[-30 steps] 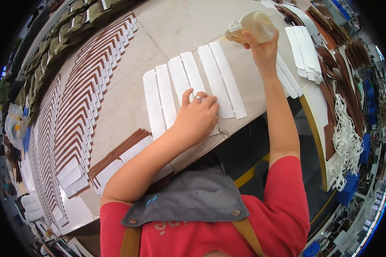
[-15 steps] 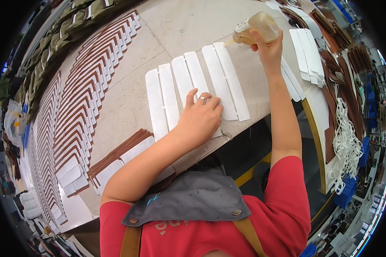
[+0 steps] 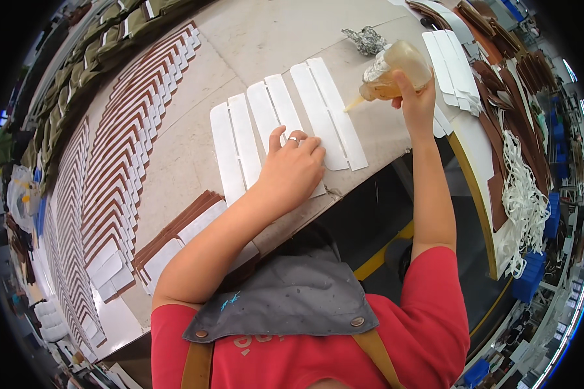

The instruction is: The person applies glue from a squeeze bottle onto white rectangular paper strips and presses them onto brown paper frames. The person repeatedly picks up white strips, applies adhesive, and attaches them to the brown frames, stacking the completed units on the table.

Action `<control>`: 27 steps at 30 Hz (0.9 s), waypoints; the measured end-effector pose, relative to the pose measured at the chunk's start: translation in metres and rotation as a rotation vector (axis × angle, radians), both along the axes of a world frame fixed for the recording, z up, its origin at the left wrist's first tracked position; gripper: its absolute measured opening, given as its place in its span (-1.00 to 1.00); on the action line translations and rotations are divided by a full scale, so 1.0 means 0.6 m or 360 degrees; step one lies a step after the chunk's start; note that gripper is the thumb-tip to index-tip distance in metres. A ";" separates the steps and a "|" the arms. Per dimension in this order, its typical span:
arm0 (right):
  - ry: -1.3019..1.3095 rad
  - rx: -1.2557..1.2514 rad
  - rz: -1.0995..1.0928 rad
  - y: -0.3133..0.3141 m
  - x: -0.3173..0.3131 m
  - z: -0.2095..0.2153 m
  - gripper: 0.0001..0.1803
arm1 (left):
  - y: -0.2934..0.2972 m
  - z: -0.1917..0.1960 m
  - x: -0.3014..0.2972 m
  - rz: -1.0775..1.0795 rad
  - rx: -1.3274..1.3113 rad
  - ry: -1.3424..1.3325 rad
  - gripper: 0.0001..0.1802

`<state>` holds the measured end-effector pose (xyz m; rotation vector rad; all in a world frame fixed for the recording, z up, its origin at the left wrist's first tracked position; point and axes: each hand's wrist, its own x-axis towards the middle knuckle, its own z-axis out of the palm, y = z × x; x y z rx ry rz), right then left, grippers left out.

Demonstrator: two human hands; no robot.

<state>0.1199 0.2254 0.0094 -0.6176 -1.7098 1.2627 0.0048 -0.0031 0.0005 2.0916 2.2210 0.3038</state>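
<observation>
My right hand (image 3: pixel 416 97) grips a translucent squeeze bottle (image 3: pixel 403 58) of amber liquid, tilted with its narrow nozzle pointing down and left. The nozzle tip is at the right edge of a long white panel (image 3: pixel 319 110), partway down its length; whether it touches cannot be made out. Two more such white panels lie side by side to the left, a middle one (image 3: pixel 274 104) and a left one (image 3: pixel 232 133). My left hand (image 3: pixel 293 165) rests on the lower part of the middle panel, fingers bent and apart, holding nothing.
A stack of brown and white pieces (image 3: pixel 182 240) lies near the table's front edge. Overlapping rows of brown-edged white pieces (image 3: pixel 130 155) cover the left side. Crumpled foil (image 3: pixel 366 40) sits at the back. More white panels (image 3: pixel 451 68) and a bundle of white cords (image 3: pixel 522 194) are at right.
My right hand has brought the bottle nearer, its nozzle moving from the right panel's top end down along its right edge. The foil behind it has come into view. My left hand stays on the middle panel.
</observation>
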 end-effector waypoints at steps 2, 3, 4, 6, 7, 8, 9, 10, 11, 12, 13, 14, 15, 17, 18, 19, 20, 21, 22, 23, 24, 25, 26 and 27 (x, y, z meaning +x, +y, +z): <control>-0.0025 -0.0027 -0.0014 -0.009 0.019 -0.001 -0.50 | 0.001 0.001 0.001 0.0000 -0.0007 0.0011 -0.71; -0.0024 -0.0044 -0.0012 -0.015 0.026 0.001 -0.51 | 0.001 0.002 0.001 0.0003 -0.0012 0.0016 -0.72; -0.0022 -0.0060 -0.0010 -0.021 0.034 0.002 -0.51 | 0.001 0.002 0.001 -0.0001 -0.0015 0.0017 -0.72; -0.0027 -0.0081 -0.0006 -0.033 0.049 0.005 -0.53 | 0.000 0.004 -0.001 -0.0009 -0.0022 0.0017 -0.72; -0.0033 -0.0086 -0.0004 -0.038 0.057 0.007 -0.53 | 0.000 0.004 -0.001 -0.0010 -0.0036 0.0028 -0.73; -0.0038 -0.0091 -0.0001 -0.043 0.065 0.008 -0.54 | 0.000 0.004 -0.001 -0.0010 -0.0049 0.0040 -0.73; -0.0047 -0.0104 -0.0017 -0.048 0.075 0.009 -0.55 | 0.002 0.005 -0.002 -0.0015 -0.0059 0.0050 -0.73; -0.0055 -0.0117 -0.0031 -0.053 0.085 0.009 -0.55 | 0.003 0.004 -0.002 -0.0024 -0.0041 0.0045 -0.74; -0.0064 -0.0131 -0.0045 -0.057 0.094 0.009 -0.55 | 0.003 0.000 -0.003 -0.0032 -0.0023 0.0039 -0.74; -0.0071 -0.0126 -0.0021 -0.057 0.105 0.004 -0.55 | 0.004 0.000 -0.004 -0.0037 -0.0004 0.0035 -0.74; -0.0078 -0.0122 0.0004 -0.055 0.116 -0.004 -0.55 | 0.005 0.002 -0.004 -0.0040 -0.0019 0.0036 -0.75; -0.0086 -0.0117 0.0030 -0.055 0.124 -0.007 -0.54 | 0.006 0.004 -0.004 -0.0041 -0.0035 0.0038 -0.75; 0.0015 -0.0222 0.0005 -0.057 0.130 -0.004 -0.54 | 0.008 0.005 -0.005 -0.0042 -0.0045 0.0036 -0.76; 0.0216 -0.0430 -0.0038 -0.060 0.135 0.002 -0.51 | 0.011 0.002 -0.010 -0.0035 -0.0036 -0.0064 -0.75; 0.0428 -0.0616 -0.0056 -0.061 0.129 0.021 -0.47 | 0.010 0.000 -0.013 -0.0022 -0.0031 -0.0112 -0.75; 0.0637 -0.0807 -0.0068 -0.064 0.118 0.052 -0.42 | 0.005 -0.004 -0.016 0.0015 0.0093 -0.0225 -0.76; 0.0842 -0.1002 -0.0075 -0.065 0.108 0.069 -0.37 | -0.002 -0.008 -0.020 0.0058 0.0218 -0.0337 -0.77; 0.0803 -0.1026 0.0071 -0.050 0.111 0.072 -0.37 | -0.008 -0.008 -0.026 0.0091 0.0351 -0.0447 -0.77; 0.0762 -0.1053 0.0209 -0.025 0.125 0.072 -0.37 | -0.018 0.002 -0.033 0.0130 0.0372 -0.0448 -0.78; 0.0717 -0.1081 0.0352 -0.008 0.130 0.070 -0.36 | -0.033 0.021 -0.040 0.0174 0.0393 -0.0448 -0.78; 0.0533 -0.1015 -0.0108 -0.019 0.108 0.077 -0.35 | -0.054 0.036 -0.049 0.0239 0.0405 -0.0435 -0.78; 0.0082 -0.0799 -0.0087 -0.012 0.109 0.074 -0.37 | -0.078 0.047 -0.061 0.0261 0.0323 -0.0393 -0.78; -0.0361 -0.0565 -0.0062 0.003 0.121 0.069 -0.39 | -0.104 0.056 -0.074 0.0284 0.0240 -0.0354 -0.78; -0.0783 -0.0320 -0.0031 0.009 0.123 0.059 -0.41 | -0.131 0.065 -0.084 0.0308 0.0151 -0.0307 -0.77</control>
